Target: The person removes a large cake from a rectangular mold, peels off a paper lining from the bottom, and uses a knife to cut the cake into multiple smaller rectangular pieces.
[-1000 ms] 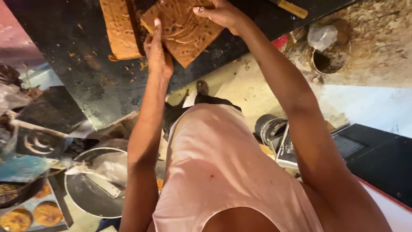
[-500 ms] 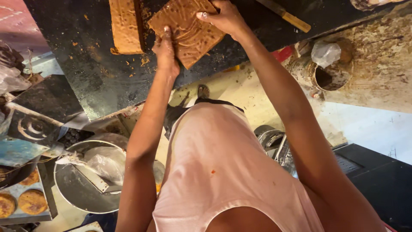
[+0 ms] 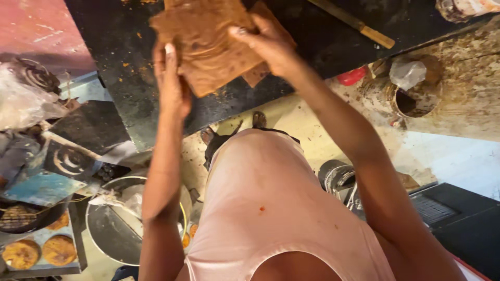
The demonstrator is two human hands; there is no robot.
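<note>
A flat brown slab (image 3: 208,47) with a rough, patterned surface is held above the dark worktop (image 3: 120,78). My left hand (image 3: 171,83) grips its left edge from below. My right hand (image 3: 265,44) holds its right edge, fingers curled over the top. A second brown piece (image 3: 256,75) shows just under my right hand, partly hidden. The slab's top edge runs out of view.
A long wooden-handled tool (image 3: 354,23) lies on the worktop at the upper right. A round metal basin (image 3: 120,224) stands on the floor at the lower left, near a tray of round brown cakes (image 3: 41,252). A crusted pot (image 3: 414,99) sits at the right.
Both hands have lifted the brown slab off the worktop and drawn it nearer. The separate strip seen to its left earlier is no longer visible.
</note>
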